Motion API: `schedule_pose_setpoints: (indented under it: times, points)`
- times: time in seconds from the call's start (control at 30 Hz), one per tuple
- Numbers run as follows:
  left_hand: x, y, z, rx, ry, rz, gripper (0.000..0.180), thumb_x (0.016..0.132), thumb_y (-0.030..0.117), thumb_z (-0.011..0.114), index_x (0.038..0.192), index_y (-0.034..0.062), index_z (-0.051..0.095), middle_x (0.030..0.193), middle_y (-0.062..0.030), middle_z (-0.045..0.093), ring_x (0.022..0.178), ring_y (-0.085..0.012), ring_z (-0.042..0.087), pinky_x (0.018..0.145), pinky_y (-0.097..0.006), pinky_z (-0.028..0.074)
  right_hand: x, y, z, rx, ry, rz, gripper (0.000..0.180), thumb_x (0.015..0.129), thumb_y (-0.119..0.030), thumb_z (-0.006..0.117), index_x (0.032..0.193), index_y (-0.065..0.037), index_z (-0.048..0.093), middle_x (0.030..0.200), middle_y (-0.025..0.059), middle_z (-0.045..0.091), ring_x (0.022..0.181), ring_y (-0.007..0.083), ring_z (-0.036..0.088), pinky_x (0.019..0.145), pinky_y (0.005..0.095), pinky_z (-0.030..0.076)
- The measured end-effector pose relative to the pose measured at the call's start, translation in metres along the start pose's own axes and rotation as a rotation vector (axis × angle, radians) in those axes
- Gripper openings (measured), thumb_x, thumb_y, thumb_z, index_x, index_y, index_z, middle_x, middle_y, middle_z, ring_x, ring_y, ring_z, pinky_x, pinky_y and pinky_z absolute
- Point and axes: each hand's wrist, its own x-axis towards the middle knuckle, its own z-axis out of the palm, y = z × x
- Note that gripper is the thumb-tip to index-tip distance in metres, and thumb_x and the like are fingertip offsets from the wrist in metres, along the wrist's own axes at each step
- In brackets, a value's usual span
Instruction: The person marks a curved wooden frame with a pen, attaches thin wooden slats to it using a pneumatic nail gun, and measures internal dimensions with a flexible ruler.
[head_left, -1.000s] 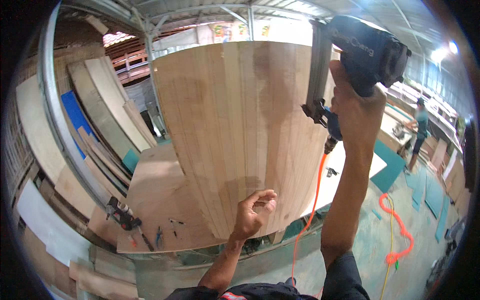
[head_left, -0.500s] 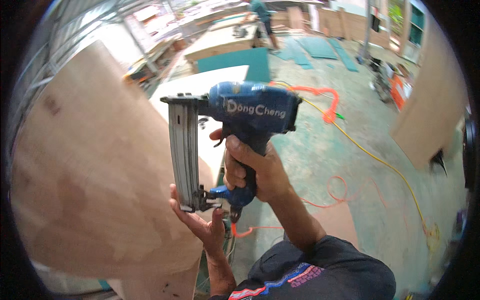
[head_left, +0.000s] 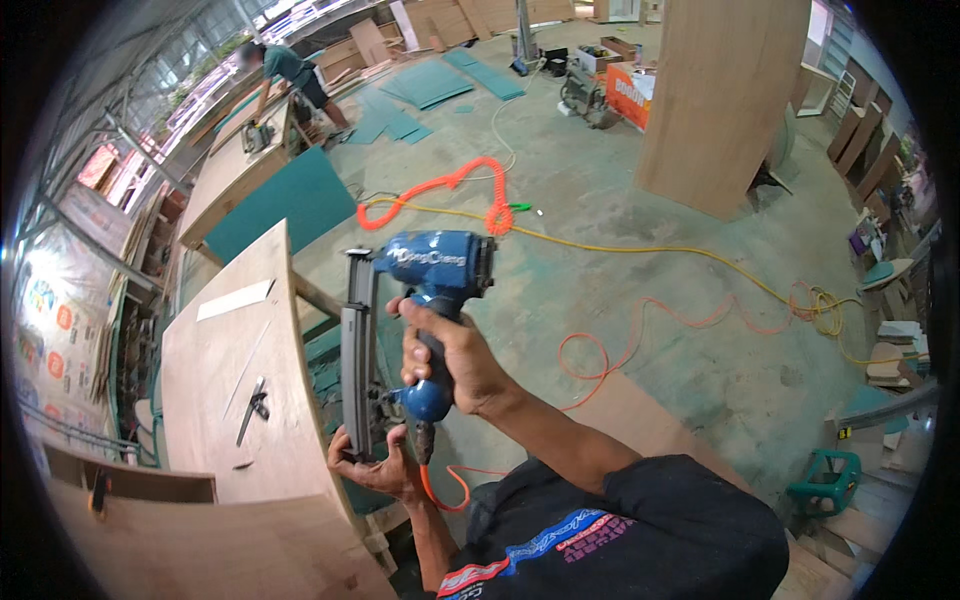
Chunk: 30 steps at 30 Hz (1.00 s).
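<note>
A blue pneumatic nail gun with a long grey magazine is held up in front of my body. Wrapped round its dark handle is my right hand, index finger up by the trigger. My left hand grips the bottom end of the magazine between thumb and fingers. An orange air hose runs from the fitting under the handle.
To the left stands a plywood workbench with a black clamp on it. Coiled orange hose and a yellow cord cross the floor. A plywood panel stands at right; a person bends over a far table.
The view has swung right and pulled back, bringing more of the bench and floor into sight. The nail gun looks smaller and lower, still in both hands.
</note>
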Motion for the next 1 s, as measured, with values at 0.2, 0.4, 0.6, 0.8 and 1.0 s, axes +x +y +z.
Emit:
schedule_pose_setpoints:
  times: [0.2,0.4,0.6,0.8,1.0]
  points:
    - [0.027,-0.026,0.112,-0.23,-0.245,-0.309,0.022,0.102,0.025,0.058,0.095,0.005,0.052,0.095,-0.0052,0.056,0.084,-0.012,0.052,0.075,-0.028,0.046,0.065,-0.122,-0.073,-0.038,0.211,-0.327,0.036,0.097,-0.035,0.063,0.118,-0.006,0.056,0.058,-0.0047,0.042,0.048,0.0077,0.043,0.054,0.0295,0.044]
    - [0.052,-0.078,0.235,-0.412,-0.582,-0.387,0.02,0.1,0.021,0.058,0.109,0.0045,0.054,0.111,-0.0067,0.057,0.088,-0.0138,0.057,0.077,-0.029,0.048,0.141,-0.188,-0.126,-0.147,0.352,-0.573,0.034,0.095,-0.03,0.067,0.115,-0.004,0.061,0.059,-0.0029,0.045,0.049,0.0097,0.045,0.054,0.0295,0.044]
    - [0.124,-0.145,0.404,-0.026,-0.776,-0.364,0.024,0.097,0.019,0.062,0.112,0.0006,0.058,0.108,-0.0104,0.063,0.097,-0.0205,0.062,0.076,-0.033,0.051,0.244,-0.29,-0.202,-0.267,0.694,-0.918,0.024,0.093,-0.021,0.071,0.11,-0.005,0.065,0.063,-0.0021,0.049,0.052,0.0097,0.047,0.053,0.0289,0.043]
    - [0.208,-0.178,0.609,-0.018,-1.054,-0.192,0.027,0.093,0.021,0.067,0.106,-0.0008,0.06,0.096,-0.0144,0.069,0.09,-0.0252,0.067,0.075,-0.036,0.053,0.245,-0.405,-0.286,-0.4,1.164,-1.263,0.019,0.092,-0.021,0.071,0.103,-0.007,0.066,0.063,-0.0014,0.045,0.055,0.0101,0.045,0.051,0.0273,0.039]
    - [0.215,-0.195,0.795,0.018,-1.384,0.076,0.028,0.09,0.024,0.068,0.106,0.002,0.063,0.1,-0.0179,0.069,0.093,-0.0351,0.067,0.081,-0.044,0.053,0.252,-0.474,-0.325,-0.455,1.275,-1.377,0.029,0.098,-0.029,0.062,0.115,-0.005,0.065,0.057,-0.0048,0.039,0.049,0.007,0.037,0.055,0.0271,0.04]
